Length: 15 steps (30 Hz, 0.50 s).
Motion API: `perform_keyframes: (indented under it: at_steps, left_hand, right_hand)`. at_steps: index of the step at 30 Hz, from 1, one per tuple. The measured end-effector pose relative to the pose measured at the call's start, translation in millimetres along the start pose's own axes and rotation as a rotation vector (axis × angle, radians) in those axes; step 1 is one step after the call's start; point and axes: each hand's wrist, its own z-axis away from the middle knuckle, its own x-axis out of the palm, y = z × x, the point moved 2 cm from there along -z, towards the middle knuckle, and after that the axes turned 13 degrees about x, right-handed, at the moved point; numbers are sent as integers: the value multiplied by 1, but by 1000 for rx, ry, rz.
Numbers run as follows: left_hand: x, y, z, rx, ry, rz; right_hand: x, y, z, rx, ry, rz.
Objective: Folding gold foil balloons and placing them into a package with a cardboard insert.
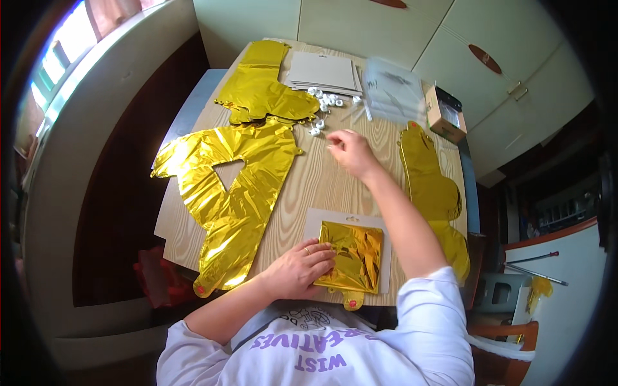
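Observation:
A folded gold foil balloon [354, 254] lies on a white card [313, 222] at the table's near edge, a tab with a red mark poking out below. My left hand [300, 267] rests flat on its left side, fingers stretched out, a ring on one. Farther up, my right hand [351, 153] hovers over the table with curled fingers pinched together; anything between them is hidden. Just beyond its fingertips are several small white ribbon rolls [315, 130]. To the left lies a flat gold foil balloon [244, 183] with a triangular hole.
More flat gold balloons lie at the far left [261, 74] and along the right edge [430, 183]. At the back are a stack of white cards [322, 69], clear plastic bags [389, 90], a white straw [368, 110] and a small box [444, 114]. Cabinets [360, 29] stand behind.

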Motion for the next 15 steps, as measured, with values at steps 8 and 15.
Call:
perform_keyframes:
  at_steps: [8,15]
  left_hand:
    - [-2,-3,-2,3,33,57]
    - [7,-4,0,31,123,-67]
  right_hand:
    - [37,0,-9,-223,111,335]
    - [-77,-29,190,132,-210,-152]
